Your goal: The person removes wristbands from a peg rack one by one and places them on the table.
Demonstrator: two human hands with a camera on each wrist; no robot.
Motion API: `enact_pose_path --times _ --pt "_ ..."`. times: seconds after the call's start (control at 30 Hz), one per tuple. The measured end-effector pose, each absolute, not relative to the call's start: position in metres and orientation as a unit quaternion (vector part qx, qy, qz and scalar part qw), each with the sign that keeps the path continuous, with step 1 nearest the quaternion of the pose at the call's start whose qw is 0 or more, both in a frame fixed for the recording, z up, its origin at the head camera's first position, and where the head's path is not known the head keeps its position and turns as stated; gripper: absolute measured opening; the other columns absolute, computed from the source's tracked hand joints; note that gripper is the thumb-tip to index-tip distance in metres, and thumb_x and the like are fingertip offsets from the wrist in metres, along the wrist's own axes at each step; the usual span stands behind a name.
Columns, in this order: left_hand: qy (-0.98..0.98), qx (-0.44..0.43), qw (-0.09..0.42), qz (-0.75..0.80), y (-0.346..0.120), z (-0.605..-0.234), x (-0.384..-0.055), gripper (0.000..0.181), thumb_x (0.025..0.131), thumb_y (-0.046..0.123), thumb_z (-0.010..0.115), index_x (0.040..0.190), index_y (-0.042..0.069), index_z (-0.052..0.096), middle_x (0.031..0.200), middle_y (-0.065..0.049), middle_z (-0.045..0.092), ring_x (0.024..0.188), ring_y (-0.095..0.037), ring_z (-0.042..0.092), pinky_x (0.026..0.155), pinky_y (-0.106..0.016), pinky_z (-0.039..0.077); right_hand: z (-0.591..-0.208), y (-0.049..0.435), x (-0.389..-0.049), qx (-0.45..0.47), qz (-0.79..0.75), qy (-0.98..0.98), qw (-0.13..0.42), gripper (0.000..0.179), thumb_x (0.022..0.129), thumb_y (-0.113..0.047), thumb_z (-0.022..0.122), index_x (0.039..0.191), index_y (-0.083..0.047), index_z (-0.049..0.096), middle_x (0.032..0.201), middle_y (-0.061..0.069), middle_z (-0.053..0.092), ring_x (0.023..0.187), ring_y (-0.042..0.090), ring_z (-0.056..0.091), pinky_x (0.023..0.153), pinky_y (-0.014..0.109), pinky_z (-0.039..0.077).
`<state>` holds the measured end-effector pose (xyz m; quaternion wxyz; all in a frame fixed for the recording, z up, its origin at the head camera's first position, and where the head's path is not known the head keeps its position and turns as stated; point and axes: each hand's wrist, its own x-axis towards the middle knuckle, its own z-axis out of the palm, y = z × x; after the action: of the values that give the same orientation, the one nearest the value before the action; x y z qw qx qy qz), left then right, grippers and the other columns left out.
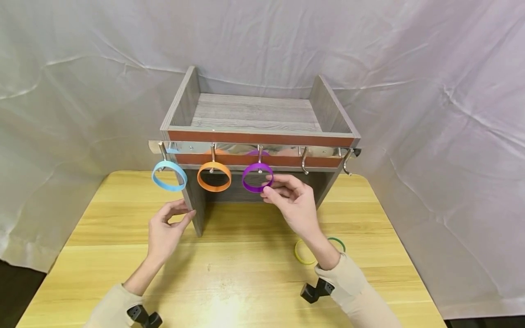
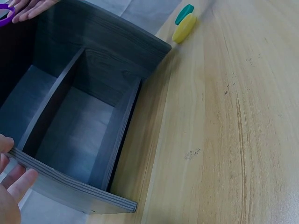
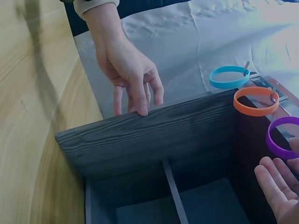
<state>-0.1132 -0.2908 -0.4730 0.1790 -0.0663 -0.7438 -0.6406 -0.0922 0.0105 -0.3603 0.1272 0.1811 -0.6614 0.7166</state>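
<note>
My right hand (image 1: 293, 200) pinches the lower right edge of a purple silicone wristband (image 1: 250, 188), which hangs around the middle hook (image 1: 260, 154) of a metal rail. My left hand (image 1: 166, 230) grips the front edge of the grey wooden shelf's left side panel (image 1: 198, 214); in the right wrist view its thumb is on the edge and the other fingers (image 3: 158, 91) reach behind. To the left of the purple band, an orange wristband (image 1: 214, 189) and a light blue wristband (image 1: 168, 187) hang on one hook each.
Two bare hooks (image 1: 304, 161) are at the rail's right end. A yellow wristband (image 1: 303, 261) and a green wristband (image 1: 342, 243) lie on the wooden table (image 1: 229, 273) by my right forearm, partly hidden by it. Grey cloth (image 1: 262, 41) hangs behind and at both sides.
</note>
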Motion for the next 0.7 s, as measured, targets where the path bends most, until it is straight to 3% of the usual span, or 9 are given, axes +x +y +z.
enact_pose_path --times 0.1,0.5,0.7 --pt "-0.745 -0.065 0.178 -0.64 -0.2906 -0.4722 -0.1129 0.03 0.089 -0.01 0.077 0.117 -0.003 0.074 0.096 0.026 0.071 0.089 0.009 0.07 0.07 -0.01 0.062 -0.3586 0.009 -0.0919 0.18 0.711 -0.668 0.125 0.027 0.096 0.009 0.069 0.119 0.021 0.062 0.101 -0.007 0.077 0.082 0.009 0.078 0.076 0.026 0.069" --pt "-0.745 -0.064 0.18 -0.639 -0.2903 -0.4717 -0.1128 0.03 0.088 -0.011 0.077 0.118 -0.004 0.073 0.096 0.027 0.071 0.089 0.01 0.07 0.071 -0.009 0.062 -0.3545 0.0079 -0.0878 0.188 0.705 -0.672 0.128 0.029 0.096 0.008 0.069 0.117 0.025 0.059 0.098 -0.008 0.077 0.082 0.009 0.078 0.075 0.027 0.069" --pt "-0.743 -0.067 0.18 -0.641 -0.2902 -0.4716 -0.1128 0.031 0.088 -0.011 0.077 0.118 -0.004 0.074 0.097 0.026 0.071 0.089 0.01 0.07 0.071 -0.01 0.063 -0.3506 0.0079 -0.084 0.19 0.713 -0.664 0.125 0.02 0.096 0.009 0.069 0.115 0.014 0.066 0.097 -0.005 0.077 0.083 0.009 0.078 0.075 0.027 0.069"
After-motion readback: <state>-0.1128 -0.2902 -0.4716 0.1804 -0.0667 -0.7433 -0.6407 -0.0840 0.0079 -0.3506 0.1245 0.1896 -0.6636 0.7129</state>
